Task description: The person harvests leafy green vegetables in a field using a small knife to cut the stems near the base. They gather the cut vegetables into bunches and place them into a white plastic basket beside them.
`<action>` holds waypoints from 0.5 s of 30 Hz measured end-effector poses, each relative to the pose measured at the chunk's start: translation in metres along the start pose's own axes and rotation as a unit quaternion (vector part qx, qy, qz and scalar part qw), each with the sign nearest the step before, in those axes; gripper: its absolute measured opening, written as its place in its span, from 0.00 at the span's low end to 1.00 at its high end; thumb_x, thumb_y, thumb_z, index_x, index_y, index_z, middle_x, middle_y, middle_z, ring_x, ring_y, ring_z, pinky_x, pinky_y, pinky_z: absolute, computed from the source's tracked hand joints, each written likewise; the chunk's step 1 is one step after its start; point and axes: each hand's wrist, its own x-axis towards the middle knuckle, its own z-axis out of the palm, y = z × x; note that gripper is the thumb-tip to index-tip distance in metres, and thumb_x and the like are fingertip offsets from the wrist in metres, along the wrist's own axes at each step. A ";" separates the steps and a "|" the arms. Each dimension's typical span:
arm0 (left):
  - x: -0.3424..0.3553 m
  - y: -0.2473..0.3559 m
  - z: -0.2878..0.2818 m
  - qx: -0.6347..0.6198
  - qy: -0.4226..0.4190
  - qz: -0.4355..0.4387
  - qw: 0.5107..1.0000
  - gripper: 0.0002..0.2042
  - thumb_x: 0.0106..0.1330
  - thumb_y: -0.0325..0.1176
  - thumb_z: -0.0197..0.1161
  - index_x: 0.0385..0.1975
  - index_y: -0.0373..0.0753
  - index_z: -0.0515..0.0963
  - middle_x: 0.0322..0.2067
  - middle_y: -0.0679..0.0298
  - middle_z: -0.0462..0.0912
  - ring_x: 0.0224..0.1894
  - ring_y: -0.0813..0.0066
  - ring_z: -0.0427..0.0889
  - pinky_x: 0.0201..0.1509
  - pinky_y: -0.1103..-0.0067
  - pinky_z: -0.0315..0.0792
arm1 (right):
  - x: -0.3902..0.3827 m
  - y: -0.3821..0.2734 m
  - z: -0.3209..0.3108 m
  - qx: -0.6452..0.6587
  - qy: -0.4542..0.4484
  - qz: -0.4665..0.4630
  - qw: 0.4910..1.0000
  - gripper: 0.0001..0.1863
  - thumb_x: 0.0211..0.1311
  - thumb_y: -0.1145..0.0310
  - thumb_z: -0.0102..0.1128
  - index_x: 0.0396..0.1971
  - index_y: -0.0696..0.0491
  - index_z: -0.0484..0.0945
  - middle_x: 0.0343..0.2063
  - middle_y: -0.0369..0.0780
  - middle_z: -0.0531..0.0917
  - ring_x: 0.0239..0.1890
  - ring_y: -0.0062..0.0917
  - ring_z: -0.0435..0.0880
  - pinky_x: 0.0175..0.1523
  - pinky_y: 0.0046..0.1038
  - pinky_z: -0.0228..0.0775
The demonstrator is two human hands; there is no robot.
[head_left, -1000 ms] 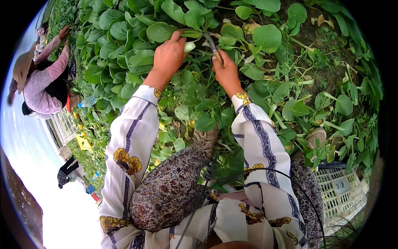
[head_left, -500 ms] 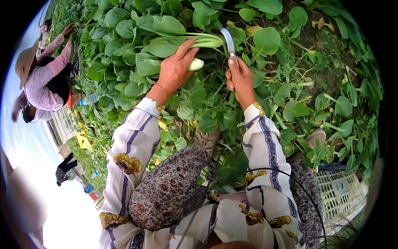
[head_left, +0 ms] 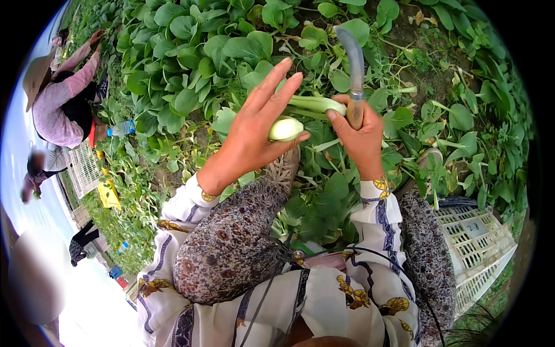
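My left hand (head_left: pixel 248 136) has its fingers stretched forward, with a pale bok choy (head_left: pixel 284 128) lying in the palm beside the thumb. My right hand (head_left: pixel 361 139) grips a curved knife (head_left: pixel 354 63) by its wooden handle, blade pointing up, and also holds a second bok choy (head_left: pixel 312 104) by its pale base between thumb and fingers. That plant's leaves extend leftward behind my left hand, partly hidden. Dense leafy plants (head_left: pixel 185 75) grow beyond both hands.
A co-worker (head_left: pixel 58 110) in a hat crouches at the left near a water bottle (head_left: pixel 120 128), a white crate (head_left: pixel 81 170) and a yellow object (head_left: pixel 110 194). Another white crate (head_left: pixel 474 248) lies at my right; my shoe (head_left: pixel 280 173) is among the plants below my hands.
The bok choy that was among the plants is now out in my right hand with the knife. Both hands have moved toward my body and rightward; my left fingers have let go and straightened.
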 end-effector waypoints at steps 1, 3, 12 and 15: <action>0.000 0.002 0.000 -0.005 -0.021 0.010 1.000 0.29 0.52 0.30 0.67 0.56 0.38 0.66 0.52 0.57 0.72 0.46 0.65 0.78 0.48 0.74 0.72 | -0.010 -0.003 0.006 -0.002 -0.038 0.001 0.999 0.13 0.53 0.70 0.64 0.37 0.58 0.75 0.27 0.31 0.79 0.30 0.11 0.73 0.34 0.15 0.66; 0.003 -0.001 0.003 -0.233 -0.197 -0.109 0.946 0.32 0.52 0.32 0.68 0.58 0.36 0.63 0.48 0.56 0.76 0.48 0.68 0.76 0.53 0.75 0.67 | -0.022 -0.002 0.019 0.058 -0.080 0.058 0.993 0.13 0.55 0.69 0.63 0.38 0.57 0.75 0.25 0.31 0.78 0.25 0.10 0.72 0.29 0.14 0.65; 0.024 0.021 -0.051 -0.108 -0.054 -0.114 0.986 0.17 0.50 0.25 0.67 0.41 0.36 0.75 0.32 0.62 0.80 0.34 0.77 0.79 0.39 0.81 0.72 | 0.017 0.043 0.010 -0.011 -0.058 0.118 0.991 0.17 0.64 0.59 0.50 0.44 0.56 0.70 0.18 0.36 0.75 0.13 0.15 0.69 0.18 0.21 0.58; 0.054 -0.010 -0.036 0.127 -0.015 -0.001 0.992 0.17 0.48 0.27 0.67 0.40 0.37 0.74 0.37 0.60 0.77 0.34 0.60 0.78 0.37 0.76 0.73 | 0.043 0.073 0.039 -0.147 -0.067 0.008 0.987 0.16 0.60 0.63 0.52 0.44 0.56 0.70 0.23 0.46 0.79 0.21 0.37 0.78 0.28 0.36 0.68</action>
